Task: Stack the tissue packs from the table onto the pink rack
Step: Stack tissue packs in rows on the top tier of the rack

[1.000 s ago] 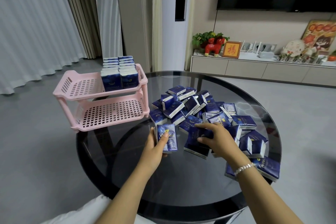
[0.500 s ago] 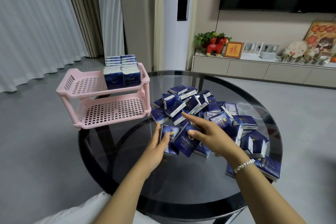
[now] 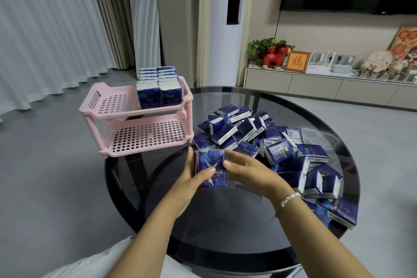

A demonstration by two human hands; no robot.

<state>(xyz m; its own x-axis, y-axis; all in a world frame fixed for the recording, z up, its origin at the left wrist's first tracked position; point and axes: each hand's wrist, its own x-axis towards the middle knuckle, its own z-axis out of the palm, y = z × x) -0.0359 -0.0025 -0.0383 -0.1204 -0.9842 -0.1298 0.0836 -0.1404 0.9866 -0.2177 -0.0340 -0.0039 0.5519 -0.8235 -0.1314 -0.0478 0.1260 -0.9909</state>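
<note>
Both hands clasp a small upright bunch of glossy blue tissue packs (image 3: 211,168) over the round dark glass surface (image 3: 225,228). The left hand (image 3: 191,184) curls its fingers round the left side; the right hand (image 3: 247,170) pinches the right side. Loose packs (image 3: 279,153) heap toward the surface's right edge. At its left edge, the slotted pink rack (image 3: 135,128) carries two rows of packs (image 3: 159,88) in its top tier.

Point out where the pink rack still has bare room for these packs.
The pink rack's lower shelf is bare throughout. The upper shelf is free left of the stacked packs, which crowd its right end. Both hands grip a small stack.
</note>
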